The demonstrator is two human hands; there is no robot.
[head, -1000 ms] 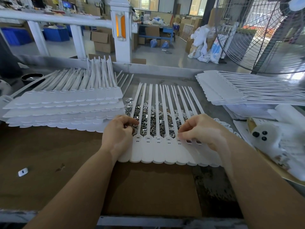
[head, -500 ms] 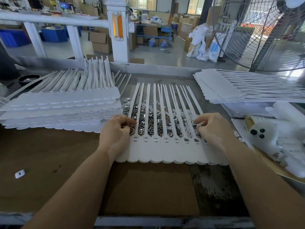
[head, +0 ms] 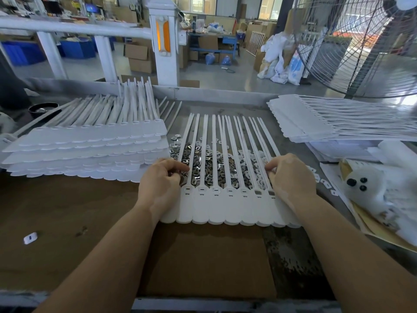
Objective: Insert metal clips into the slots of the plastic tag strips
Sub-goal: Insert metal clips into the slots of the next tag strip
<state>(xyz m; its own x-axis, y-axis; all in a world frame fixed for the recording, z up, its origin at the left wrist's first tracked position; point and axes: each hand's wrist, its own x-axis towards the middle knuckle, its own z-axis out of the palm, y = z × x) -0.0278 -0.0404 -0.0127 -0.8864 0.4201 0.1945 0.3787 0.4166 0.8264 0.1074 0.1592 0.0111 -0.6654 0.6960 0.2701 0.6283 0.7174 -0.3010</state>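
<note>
A joined sheet of white plastic tag strips [head: 225, 208] lies across the bench, its tails pointing away from me over a heap of metal clips [head: 209, 168]. Each head in the row has a small slot. My left hand [head: 160, 186] sits at the sheet's left end, thumb and forefinger pinched together over the clips, seemingly on one clip. My right hand [head: 291, 177] rests at the right end with fingers curled down onto the strips beside a heap of small white pieces [head: 250, 168]. Its fingertips are hidden.
A tall stack of tag sheets [head: 85, 154] lies at the left, another stack [head: 316, 123] at the back right. A white plush toy [head: 361, 184] lies on papers at the right. One loose white piece [head: 30, 237] sits on the brown cardboard [head: 203, 256]. A large fan [head: 361, 41] stands behind.
My right hand has slid from the middle of the row out to its right end. My left hand has stayed at the left end, fingers working over the clips.
</note>
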